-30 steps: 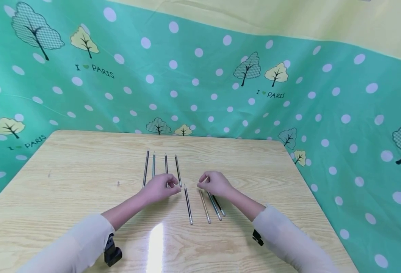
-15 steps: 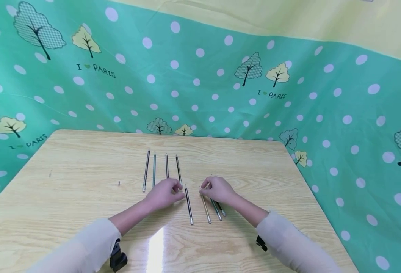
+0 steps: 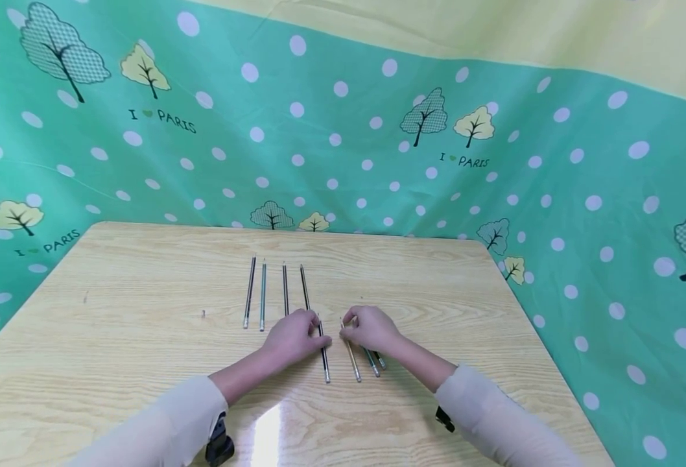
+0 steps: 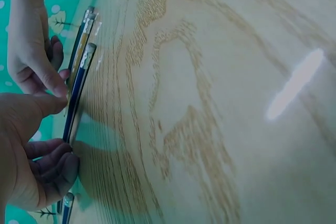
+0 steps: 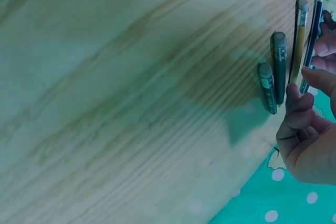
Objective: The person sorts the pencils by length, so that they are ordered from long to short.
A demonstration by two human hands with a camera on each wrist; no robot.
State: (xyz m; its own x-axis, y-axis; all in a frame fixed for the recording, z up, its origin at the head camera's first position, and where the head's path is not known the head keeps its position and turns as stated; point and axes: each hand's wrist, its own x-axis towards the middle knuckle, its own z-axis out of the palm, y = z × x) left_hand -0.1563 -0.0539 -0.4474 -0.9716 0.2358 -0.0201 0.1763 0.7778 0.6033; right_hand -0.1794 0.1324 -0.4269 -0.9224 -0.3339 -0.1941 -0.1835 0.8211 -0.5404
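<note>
My left hand (image 3: 293,337) straddles a dark striped pencil (image 3: 324,363) on the table, thumb on one side and fingers curved on the other. The left wrist view shows a gap between that thumb (image 4: 52,104) and the fingers, with the pencil passing through. My right hand (image 3: 372,329) pinches a yellow pencil (image 3: 351,360) near its pointed end, between thumb and index finger, as the right wrist view shows. Partly beneath the right hand lie a green pencil (image 3: 372,363) and a dark pencil (image 5: 268,90). All the erasers here face me.
Farther back, several pencils lie in a spaced row, among them a dark pencil (image 3: 250,292), a teal pencil (image 3: 263,295) and another dark pencil (image 3: 304,285). A small pinkish bit (image 3: 203,314) is on the wooden table (image 3: 144,285). A polka-dot cloth (image 3: 331,143) hangs behind.
My left hand has moved right and toward me, from beside the back row to around the dark striped pencil. My right hand has come slightly nearer, onto the yellow pencil. The pencils stay put.
</note>
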